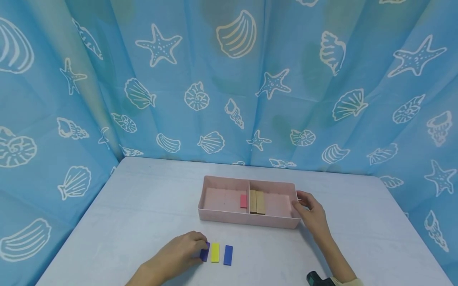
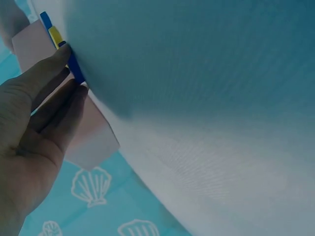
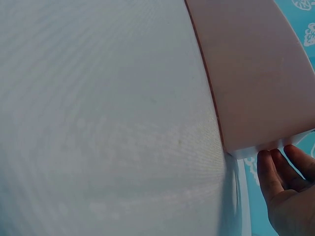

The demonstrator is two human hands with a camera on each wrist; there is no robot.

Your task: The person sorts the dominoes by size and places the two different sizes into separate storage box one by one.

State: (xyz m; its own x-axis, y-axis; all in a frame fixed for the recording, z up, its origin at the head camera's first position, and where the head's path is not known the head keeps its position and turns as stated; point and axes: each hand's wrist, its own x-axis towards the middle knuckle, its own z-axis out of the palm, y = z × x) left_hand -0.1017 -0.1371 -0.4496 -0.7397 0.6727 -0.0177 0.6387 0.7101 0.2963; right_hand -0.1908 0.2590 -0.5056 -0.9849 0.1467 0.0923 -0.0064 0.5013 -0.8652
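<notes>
My left hand pinches a dark blue block between thumb and fingers, close over the white table. In the left wrist view the same hand holds that block at its ends. Just right of it in the head view lie a flat yellow block and a blue block, side by side. My right hand grips the right end wall of a pink two-part box, thumb over the rim. In the right wrist view the fingertips meet the box's end wall.
In the box's left compartment a small red block lies by the divider. Two wooden blocks lie against the divider's right side. A blue curtain with shell prints hangs behind the white table.
</notes>
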